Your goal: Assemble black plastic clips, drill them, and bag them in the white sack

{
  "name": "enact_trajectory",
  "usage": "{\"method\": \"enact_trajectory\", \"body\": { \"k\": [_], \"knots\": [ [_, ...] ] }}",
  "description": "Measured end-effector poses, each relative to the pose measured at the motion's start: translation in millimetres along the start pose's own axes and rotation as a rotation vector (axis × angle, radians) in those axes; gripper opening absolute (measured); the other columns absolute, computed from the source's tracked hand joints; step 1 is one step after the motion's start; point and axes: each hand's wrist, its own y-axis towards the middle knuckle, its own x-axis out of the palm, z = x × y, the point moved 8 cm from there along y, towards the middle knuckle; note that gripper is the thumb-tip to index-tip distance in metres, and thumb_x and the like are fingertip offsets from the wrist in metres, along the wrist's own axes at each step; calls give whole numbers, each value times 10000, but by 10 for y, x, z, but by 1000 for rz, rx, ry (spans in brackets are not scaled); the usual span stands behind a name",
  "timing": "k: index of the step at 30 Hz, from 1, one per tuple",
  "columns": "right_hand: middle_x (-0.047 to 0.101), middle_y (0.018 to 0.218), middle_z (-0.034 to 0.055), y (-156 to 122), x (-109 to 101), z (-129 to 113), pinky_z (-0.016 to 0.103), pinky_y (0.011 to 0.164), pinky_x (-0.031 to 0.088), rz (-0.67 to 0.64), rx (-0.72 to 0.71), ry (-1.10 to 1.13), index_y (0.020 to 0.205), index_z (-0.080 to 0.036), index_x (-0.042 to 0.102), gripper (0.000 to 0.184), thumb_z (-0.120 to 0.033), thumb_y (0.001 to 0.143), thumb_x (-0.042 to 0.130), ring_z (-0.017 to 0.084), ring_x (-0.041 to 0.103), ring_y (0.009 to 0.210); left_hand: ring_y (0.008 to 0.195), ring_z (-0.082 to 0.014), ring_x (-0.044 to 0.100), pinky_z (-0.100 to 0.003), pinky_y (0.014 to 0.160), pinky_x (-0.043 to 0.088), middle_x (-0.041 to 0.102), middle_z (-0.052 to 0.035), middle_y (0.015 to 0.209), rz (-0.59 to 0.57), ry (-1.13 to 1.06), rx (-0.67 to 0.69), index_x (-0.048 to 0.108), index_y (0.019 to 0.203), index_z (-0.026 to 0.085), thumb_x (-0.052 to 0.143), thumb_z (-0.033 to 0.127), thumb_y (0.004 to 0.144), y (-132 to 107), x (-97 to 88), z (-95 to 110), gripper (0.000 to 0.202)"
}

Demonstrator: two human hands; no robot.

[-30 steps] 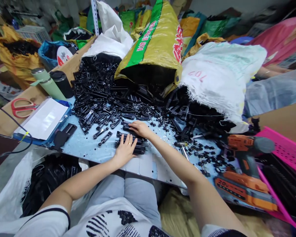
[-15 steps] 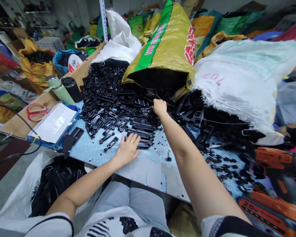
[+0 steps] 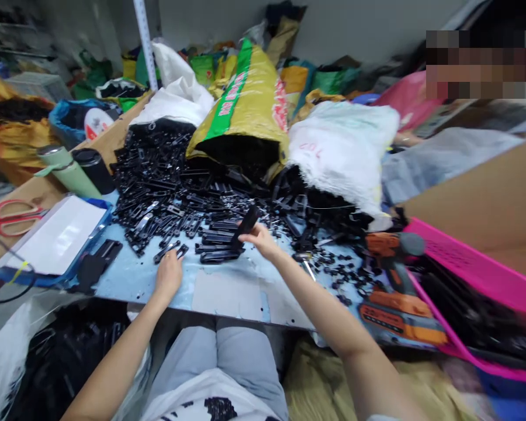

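Note:
A light blue worktable carries a big heap of black plastic parts spilling from sacks. My right hand is closed on one long black part, held tilted just above a small row of laid-out black parts. My left hand rests on the table by two small black pieces, fingers curled down onto them; whether it grips one is hard to make out.
Yellow-green sack and white sacks lie open at the back. An orange cordless drill and pink basket sit right. A white pad, two flasks and red scissors are left. A white bag of parts stands below.
My right hand has come back from the heap holding a long black part. My left hand has slid left from the row to the small pieces. The view has swung a little.

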Motion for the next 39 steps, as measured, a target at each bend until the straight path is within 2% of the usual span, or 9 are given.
{"method": "enact_trajectory", "body": {
  "k": [3, 6, 9, 12, 18, 23, 27, 31, 39],
  "knots": [
    [633, 982, 35, -585, 187, 101, 400, 852, 496, -14, -16, 79, 978, -218, 549, 516, -408, 566, 795, 216, 620, 917, 962, -265, 611, -387, 808, 481, 623, -141, 1041, 9, -281, -32, 504, 1100, 144, 396, 300, 894, -114, 23, 64, 280],
    [608, 1007, 18, -1019, 113, 285, 404, 848, 499, 116, -70, 101, 1109, -270, 456, 658, -411, 569, 804, 212, 631, 925, 894, -238, 631, -367, 780, 501, 645, -89, 970, -117, -530, 24, 520, 1068, 173, 476, 385, 835, -258, 113, 277, 318],
    [602, 950, 18, -1376, -172, 394, 401, 819, 499, 266, -106, -145, 1080, -266, 479, 606, -436, 591, 794, 216, 622, 896, 845, -224, 629, -361, 780, 502, 638, -63, 907, -197, -649, 43, 543, 1015, 173, 556, 416, 764, -384, 130, 448, 349],
    [616, 919, 46, -1590, -267, 351, 422, 834, 473, 193, -140, -500, 928, -234, 579, 395, -476, 662, 741, 237, 595, 907, 853, -229, 618, -365, 788, 489, 637, -56, 904, -180, -685, 15, 555, 957, 184, 552, 457, 764, -458, 84, 497, 334],
    [585, 1147, 98, -1542, 264, 133, 539, 1020, 292, 0, -238, -876, 1214, -280, 549, 464, -463, 795, 624, 288, 495, 1128, 523, -149, 532, -272, 496, 450, 581, -19, 683, -272, -918, -125, 589, 1095, 126, 372, 610, 837, -630, 140, 623, 590],
    [604, 949, 58, -1419, 601, 145, 343, 691, 522, 57, -10, -304, 1321, -273, 439, 469, -503, 916, 388, 163, 598, 745, 419, -86, 470, -219, 407, 387, 556, 2, 673, -340, -1044, -66, 505, 1267, 111, 447, 555, 843, -786, 51, 923, 617],
    [595, 840, 26, -1534, 758, 126, 227, 501, 488, 15, 102, 41, 1403, -247, 345, 619, -533, 869, 469, 91, 533, 561, 554, -107, 555, -231, 523, 458, 615, -54, 825, -285, -988, 25, 546, 1251, 138, 484, 466, 857, -836, -82, 1040, 517],
    [608, 1047, 43, -1650, 715, -46, 204, 518, 500, -51, 46, -101, 1351, -277, 454, 628, -462, 778, 635, 73, 538, 617, 892, -183, 588, -303, 785, 487, 616, -84, 951, -220, -856, 249, 623, 1168, 174, 478, 371, 877, -886, -252, 1115, 381],
    [661, 1048, 69, -1681, 727, -395, 280, 742, 511, -147, -204, -479, 1292, -188, 535, 543, -428, 811, 610, 155, 622, 817, 855, -183, 587, -320, 799, 483, 588, -67, 891, -211, -626, 396, 591, 1211, 189, 427, 329, 911, -991, -434, 1127, 370]
  ]
}}
